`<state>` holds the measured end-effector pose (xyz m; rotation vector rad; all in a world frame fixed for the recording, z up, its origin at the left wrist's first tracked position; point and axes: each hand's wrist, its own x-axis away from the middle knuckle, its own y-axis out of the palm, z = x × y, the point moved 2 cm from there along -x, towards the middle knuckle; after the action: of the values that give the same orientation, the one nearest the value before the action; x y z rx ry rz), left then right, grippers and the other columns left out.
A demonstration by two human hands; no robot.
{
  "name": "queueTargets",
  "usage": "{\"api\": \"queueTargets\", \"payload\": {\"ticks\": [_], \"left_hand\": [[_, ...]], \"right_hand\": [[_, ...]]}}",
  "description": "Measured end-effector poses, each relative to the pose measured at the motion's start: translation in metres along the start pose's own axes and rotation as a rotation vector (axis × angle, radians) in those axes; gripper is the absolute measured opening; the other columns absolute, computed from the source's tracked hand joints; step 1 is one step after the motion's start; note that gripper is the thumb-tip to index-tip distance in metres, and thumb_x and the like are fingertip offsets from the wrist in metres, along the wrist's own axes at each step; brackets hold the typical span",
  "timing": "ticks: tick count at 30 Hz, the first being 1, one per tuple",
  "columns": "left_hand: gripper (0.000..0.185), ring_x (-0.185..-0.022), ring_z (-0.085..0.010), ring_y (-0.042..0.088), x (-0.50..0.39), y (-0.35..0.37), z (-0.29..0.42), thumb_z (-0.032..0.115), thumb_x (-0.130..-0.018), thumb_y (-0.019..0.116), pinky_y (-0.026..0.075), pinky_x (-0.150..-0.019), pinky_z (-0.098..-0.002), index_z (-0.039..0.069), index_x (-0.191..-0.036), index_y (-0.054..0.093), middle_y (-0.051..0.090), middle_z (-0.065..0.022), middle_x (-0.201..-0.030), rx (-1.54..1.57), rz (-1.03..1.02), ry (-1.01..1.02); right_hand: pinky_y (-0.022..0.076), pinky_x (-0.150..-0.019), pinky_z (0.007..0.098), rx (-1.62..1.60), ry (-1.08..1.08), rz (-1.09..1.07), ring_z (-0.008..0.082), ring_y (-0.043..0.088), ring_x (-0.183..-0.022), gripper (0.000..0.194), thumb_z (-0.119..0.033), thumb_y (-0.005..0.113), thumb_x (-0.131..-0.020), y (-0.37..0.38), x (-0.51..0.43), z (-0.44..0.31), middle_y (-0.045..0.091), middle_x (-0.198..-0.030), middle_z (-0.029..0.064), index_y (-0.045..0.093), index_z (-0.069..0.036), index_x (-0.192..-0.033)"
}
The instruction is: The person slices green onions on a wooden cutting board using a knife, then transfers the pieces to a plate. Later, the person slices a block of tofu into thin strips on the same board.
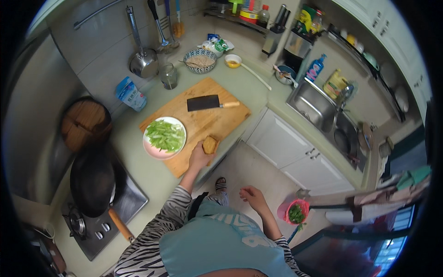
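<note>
My left hand [200,156] grips a golden-brown block of food [210,144], possibly tofu, over the near edge of a wooden cutting board [204,121]. Left of that hand, a plate [157,153] of sliced light-green vegetable [165,135] overlaps the board's left side. Farther back on the board lies a cleaver [203,103] with a dark blade, its wooden handle pointing right. My right hand [254,199] hangs above the floor beside my apron, empty, with fingers loosely bent and a little apart.
A black wok [93,183] sits on the gas stove [107,221] at left, its wooden handle towards me. Behind the board stand a glass jar [168,76], a patterned bowl [200,62] and a small yellow bowl [233,61]. The sink [309,107] is at right; a pink bin [297,210] stands below.
</note>
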<state>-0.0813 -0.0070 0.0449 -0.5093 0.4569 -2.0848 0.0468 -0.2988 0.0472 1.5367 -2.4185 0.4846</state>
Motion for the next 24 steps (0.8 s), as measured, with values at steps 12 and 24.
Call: {"api": "queueTargets", "payload": {"ticks": [12,24], "left_hand": [[0.082,-0.131,-0.0335,0.048,-0.106,-0.005,0.020,0.035,-0.069,0.087,0.040,-0.110,-0.0466,0.003,-0.136,0.053,0.053,-0.0166,-0.134,-0.543,0.084,-0.108],[0.082,-0.123,-0.0380,0.052,-0.148,-0.011,0.025,0.025,-0.070,0.089,0.046,-0.104,-0.0433,-0.001,-0.138,0.052,0.056,-0.0216,-0.130,-0.379,0.518,-0.238]], "right_hand": [[0.0495,-0.091,0.0483,1.009,-0.702,0.099,0.0393,0.062,-0.104,0.045,-0.015,0.070,-0.083,-0.016,-0.330,-0.176,0.066,-0.108,0.0220,0.058,-0.002,-0.124],[0.0510,-0.081,0.0558,1.088,-0.388,-0.431,0.0476,0.068,-0.087,0.048,-0.011,0.069,-0.083,-0.006,-0.465,-0.227,0.069,-0.089,0.0246,0.040,-0.009,-0.121]]}}
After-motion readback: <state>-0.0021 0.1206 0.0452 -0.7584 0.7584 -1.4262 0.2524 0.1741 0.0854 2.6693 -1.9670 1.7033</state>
